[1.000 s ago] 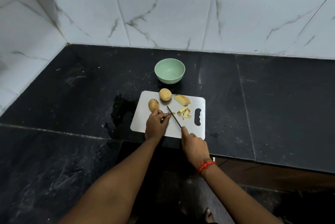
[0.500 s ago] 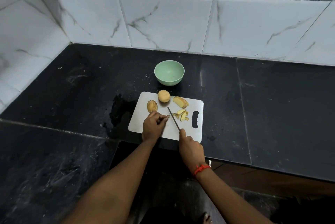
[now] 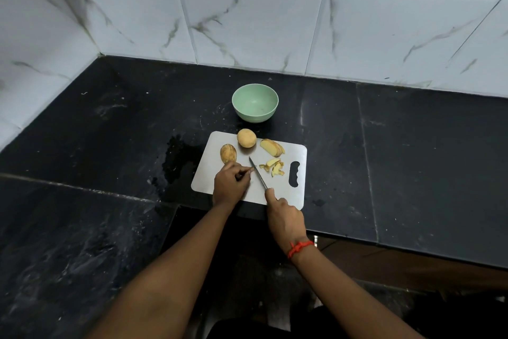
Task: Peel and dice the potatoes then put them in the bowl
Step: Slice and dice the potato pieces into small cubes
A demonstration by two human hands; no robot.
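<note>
1. Compared with a second ago, the hands and the things on the board are sitting in the same arrangement; the visible change is in the framing, with more of the wall tiles showing above and the board lying a little higher in the view
2. The left hand (image 3: 230, 183) is still resting on the near part of the steel cutting board (image 3: 220, 173), its fingers curled together over something small; what it is pinning cannot be made out, since the hand is covering it
3. The right hand (image 3: 286, 219) is keeping its fingers wrapped tight around the handle of the knife (image 3: 258, 173), whose blade is lying across the board with the tip pointing away, just beside the left fingertips, as before
4. A partly peeled potato (image 3: 228, 153) is lying touching the far side of the left hand, and a round unpeeled potato (image 3: 246, 138) is sitting near the board's far edge
5. A cut potato piece (image 3: 272, 147) and a small heap of peelings (image 3: 273, 167) are lying to the right of the blade, near the board's handle slot
6. The green bowl (image 3: 255, 114) is standing on the black counter (image 3: 412, 146) just beyond the board, holding nothing
7. A red thread (image 3: 298, 248) is circling the right wrist
8. No brand, label or readable writing is showing anywhere
</note>
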